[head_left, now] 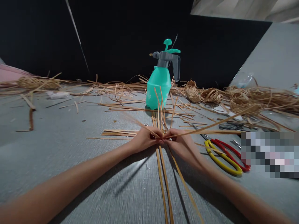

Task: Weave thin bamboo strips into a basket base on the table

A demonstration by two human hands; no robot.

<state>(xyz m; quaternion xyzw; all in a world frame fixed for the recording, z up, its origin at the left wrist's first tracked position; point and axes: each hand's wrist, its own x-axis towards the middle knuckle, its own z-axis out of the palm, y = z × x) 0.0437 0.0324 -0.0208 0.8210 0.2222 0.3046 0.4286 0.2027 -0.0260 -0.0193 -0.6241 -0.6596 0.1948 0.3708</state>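
From afar, I read this as interlacing: left hand (146,137) and right hand (183,143) each pinch strips (221,132), meeting over the desk (70,140); the next move (I judge) calls for steady tension.

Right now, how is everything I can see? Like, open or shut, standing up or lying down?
Left hand, fingers pinched shut on the strips
Right hand, fingers pinched shut on the strips
Strips, some held, others loose on the table
Spray bottle, standing upright, pump knob up
Scissors, lying down, blades too hidden to tell open or shut
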